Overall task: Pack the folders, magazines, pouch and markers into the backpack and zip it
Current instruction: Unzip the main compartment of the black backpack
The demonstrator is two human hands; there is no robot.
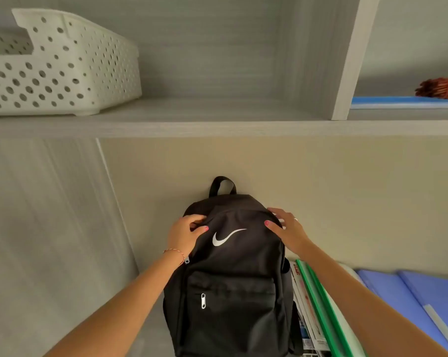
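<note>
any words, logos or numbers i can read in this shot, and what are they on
No readable words or numbers anywhere.
White swoosh logo, no lettering: on the front of the black fabric backpack.
Red and blue print on the covers of the magazines standing right of the backpack: too blurred and too edge-on to read.
Green plastic folder, blue plastic folders, white perforated plastic basket: no text visible.

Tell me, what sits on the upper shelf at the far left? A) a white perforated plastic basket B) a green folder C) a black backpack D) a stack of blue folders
A: the white perforated plastic basket rests on the grey upper shelf, above the black backpack.
</note>
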